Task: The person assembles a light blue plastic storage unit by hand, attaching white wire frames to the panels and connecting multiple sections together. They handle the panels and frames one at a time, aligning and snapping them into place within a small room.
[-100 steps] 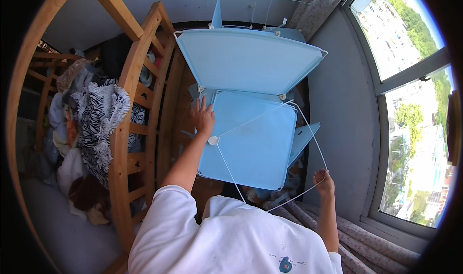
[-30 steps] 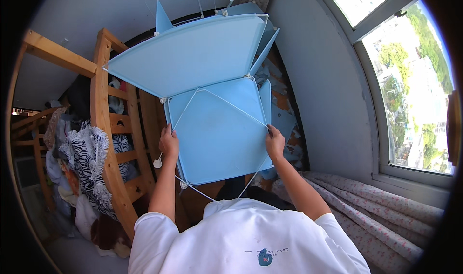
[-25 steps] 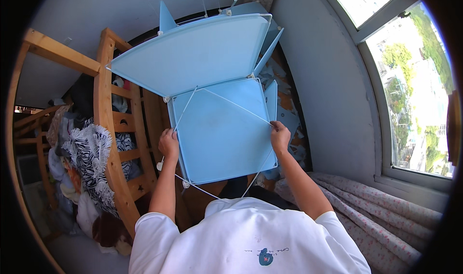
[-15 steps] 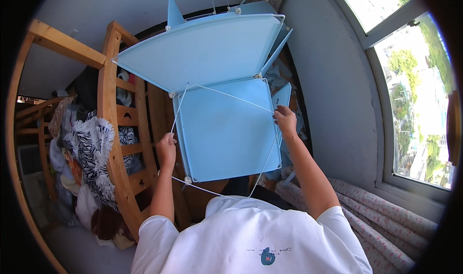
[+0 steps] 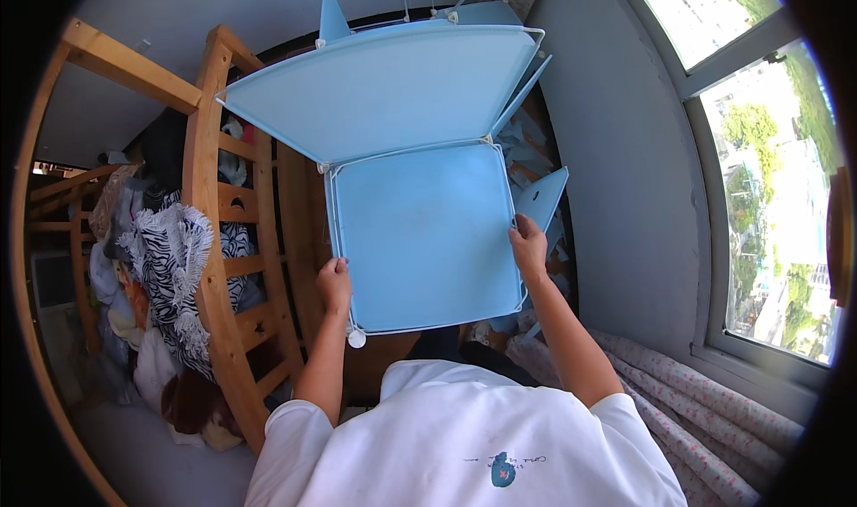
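A light-blue panel [image 5: 428, 239] lies in front of me, with a thin white wire frame [image 5: 336, 212] running along its edges. Closed around the frame's left side is my left hand [image 5: 335, 286]. My right hand [image 5: 528, 245] grips the right side, its fingers partly hidden. A white round connector [image 5: 357, 338] sits at the panel's near left corner. Behind, a second light-blue panel [image 5: 393, 92] rises at a slant, joined at its lower corners by white connectors [image 5: 486, 139].
At left stands a wooden ladder [image 5: 207, 177], with a zebra-patterned cloth [image 5: 170, 257] and clothes beside it. More blue panels [image 5: 541, 202] lean at right, near scattered blue pieces. A grey wall [image 5: 616, 177], window and floral curtain [image 5: 687, 409] bound the right.
The wire frame, tilted and askew across the panel before, now lines up with its edges. My left hand moved right and slightly down; my right hand lowered slightly.
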`<state>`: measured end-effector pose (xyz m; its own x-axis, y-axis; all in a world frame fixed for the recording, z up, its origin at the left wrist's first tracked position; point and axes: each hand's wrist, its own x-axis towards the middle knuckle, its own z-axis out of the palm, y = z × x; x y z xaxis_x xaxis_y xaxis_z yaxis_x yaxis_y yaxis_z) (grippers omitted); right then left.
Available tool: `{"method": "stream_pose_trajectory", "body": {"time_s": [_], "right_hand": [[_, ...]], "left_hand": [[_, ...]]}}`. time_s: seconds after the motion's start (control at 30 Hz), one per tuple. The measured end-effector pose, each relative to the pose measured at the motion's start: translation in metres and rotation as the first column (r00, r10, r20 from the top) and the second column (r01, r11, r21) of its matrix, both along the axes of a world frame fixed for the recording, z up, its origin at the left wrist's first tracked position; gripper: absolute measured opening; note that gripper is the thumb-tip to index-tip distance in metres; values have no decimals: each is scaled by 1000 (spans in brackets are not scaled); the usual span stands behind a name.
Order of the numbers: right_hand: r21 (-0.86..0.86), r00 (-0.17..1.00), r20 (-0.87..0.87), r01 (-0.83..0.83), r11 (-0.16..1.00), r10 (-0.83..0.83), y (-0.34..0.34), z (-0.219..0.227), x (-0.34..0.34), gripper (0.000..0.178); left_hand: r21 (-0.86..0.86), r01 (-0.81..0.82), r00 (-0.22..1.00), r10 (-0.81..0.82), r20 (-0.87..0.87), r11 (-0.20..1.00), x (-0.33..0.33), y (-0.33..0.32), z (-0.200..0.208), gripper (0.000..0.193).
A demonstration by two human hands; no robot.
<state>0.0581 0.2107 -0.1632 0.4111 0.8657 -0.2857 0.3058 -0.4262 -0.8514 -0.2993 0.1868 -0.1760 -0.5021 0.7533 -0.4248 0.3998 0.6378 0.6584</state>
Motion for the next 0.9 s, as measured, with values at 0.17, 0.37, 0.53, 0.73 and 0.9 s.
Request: {"method": "stream_pose_trajectory", "body": {"time_s": [0.17,0.37,0.53,0.73,0.9], "right_hand": [[-70,940,335,-45,997,65,-11,18,-10,39],[-41,990,136,27,999,-21,-16,3,-13,41],[-28,983,179,47,998,-42,-12,3,-16,42],[-151,969,-229,56,987,-90,-4,8,1,29],[-213,905,-402,57,975,-141,-14,27,24,26]], "left_hand": [[165,268,838,-145,-527,949,9,-8,-8,26],[46,200,876,-157,-455,979,3,-1,-11,31],[56,104,960,-86,-267,993,-13,7,-32,32],[-4,84,995,-84,51,996,-16,12,-16,27],[86,8,967,-30,252,996,8,18,20,21]]}}
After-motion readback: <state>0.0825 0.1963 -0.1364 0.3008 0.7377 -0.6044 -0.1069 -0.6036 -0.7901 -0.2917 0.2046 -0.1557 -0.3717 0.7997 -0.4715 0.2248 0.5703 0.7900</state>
